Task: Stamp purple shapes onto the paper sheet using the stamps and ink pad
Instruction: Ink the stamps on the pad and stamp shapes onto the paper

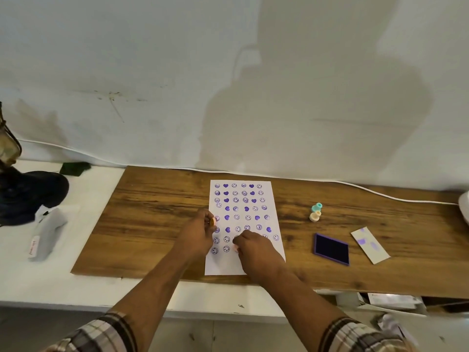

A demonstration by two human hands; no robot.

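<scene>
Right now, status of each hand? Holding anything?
Left hand: closed on an orange stamp, raised beside the paper sheet.
Right hand: closed on a pink stamp, pressed down on the sheet's lower rows.

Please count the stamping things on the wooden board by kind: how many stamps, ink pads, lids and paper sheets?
Small round plastic stamps: 4, teal, cream, orange in left hand, pink under right hand
Purple square ink pad: 1
White ink-stained lid: 1
White paper sheet: 1
Total: 7
</scene>
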